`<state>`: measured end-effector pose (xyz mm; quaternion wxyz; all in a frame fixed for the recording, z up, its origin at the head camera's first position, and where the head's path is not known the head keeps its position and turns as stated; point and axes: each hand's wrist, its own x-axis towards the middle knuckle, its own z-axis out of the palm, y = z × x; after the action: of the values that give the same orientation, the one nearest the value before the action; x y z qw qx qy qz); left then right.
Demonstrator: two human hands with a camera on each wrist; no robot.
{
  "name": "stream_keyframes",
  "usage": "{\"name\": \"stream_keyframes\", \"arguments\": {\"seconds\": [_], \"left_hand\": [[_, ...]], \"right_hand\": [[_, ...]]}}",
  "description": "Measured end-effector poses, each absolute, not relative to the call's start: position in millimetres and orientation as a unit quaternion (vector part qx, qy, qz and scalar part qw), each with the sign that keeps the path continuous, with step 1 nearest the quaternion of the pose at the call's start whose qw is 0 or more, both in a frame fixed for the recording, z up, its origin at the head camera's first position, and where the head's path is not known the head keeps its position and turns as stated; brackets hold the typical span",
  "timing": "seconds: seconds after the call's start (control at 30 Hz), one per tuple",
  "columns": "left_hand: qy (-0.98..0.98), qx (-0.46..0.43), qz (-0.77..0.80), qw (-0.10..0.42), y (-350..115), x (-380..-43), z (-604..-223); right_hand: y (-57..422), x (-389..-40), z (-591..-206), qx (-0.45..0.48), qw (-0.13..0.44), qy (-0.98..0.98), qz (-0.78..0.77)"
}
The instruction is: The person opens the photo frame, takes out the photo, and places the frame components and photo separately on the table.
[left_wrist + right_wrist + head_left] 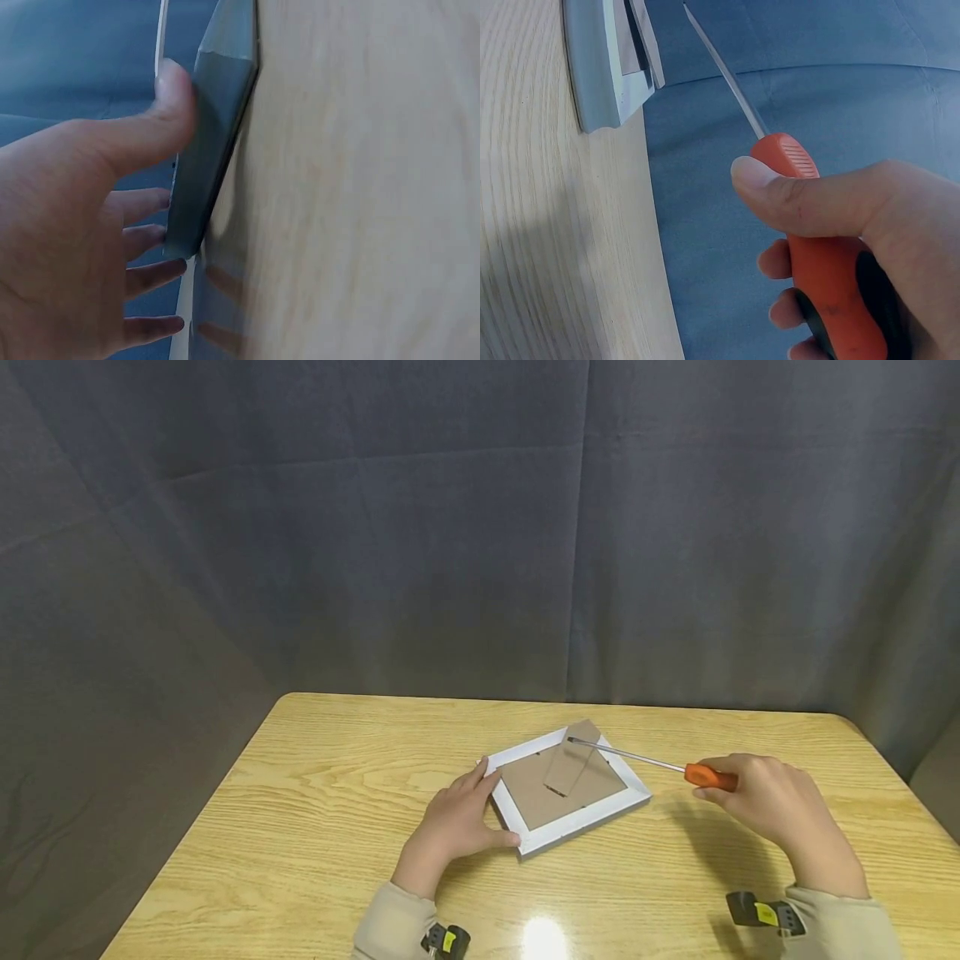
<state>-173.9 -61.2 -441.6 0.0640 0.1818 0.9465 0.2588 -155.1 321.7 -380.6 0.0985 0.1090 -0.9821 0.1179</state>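
Note:
A white picture frame (592, 817) lies face down on the table, its brown backing board (525, 785) showing. The stand flap (582, 732) on the backing is raised at a slant. My left hand (459, 820) holds the frame's left end, thumb at the near corner and fingers at the far one. In the left wrist view the thumb (174, 105) lies against the frame's side. My right hand (776, 797) grips the orange and black handle of a flathead screwdriver (711, 776). Its shaft points left, and the tip overlaps the raised flap in the head view.
The light wooden table (337, 777) has rounded back corners. A dark grey curtain (450, 568) hangs behind it and along the left side. Black straps with cameras sit at both wrists, over beige sleeves (393, 922).

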Motion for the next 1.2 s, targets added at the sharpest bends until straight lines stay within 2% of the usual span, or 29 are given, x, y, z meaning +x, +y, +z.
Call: {"name": "stream_keyframes", "arguments": {"seconds": [0.43, 1.03, 1.2], "left_hand": [[0.966, 0.171, 0.194, 0.011, -56.5, -173.8, -441.4], [0.971, 0.164, 0.174, 0.002, -27.9, -159.8, -434.2], [0.98, 0.142, 0.134, -0.035, -16.3, -150.5, -432.1]], "right_hand": [[322.2, -154.5, -381.0, 0.109, 0.095, -0.982, 0.119], [321.1, -154.1, -378.7, 0.105, 0.093, -0.983, 0.119], [321.2, -154.3, -378.6, 0.105, 0.09, -0.983, 0.119]]}}
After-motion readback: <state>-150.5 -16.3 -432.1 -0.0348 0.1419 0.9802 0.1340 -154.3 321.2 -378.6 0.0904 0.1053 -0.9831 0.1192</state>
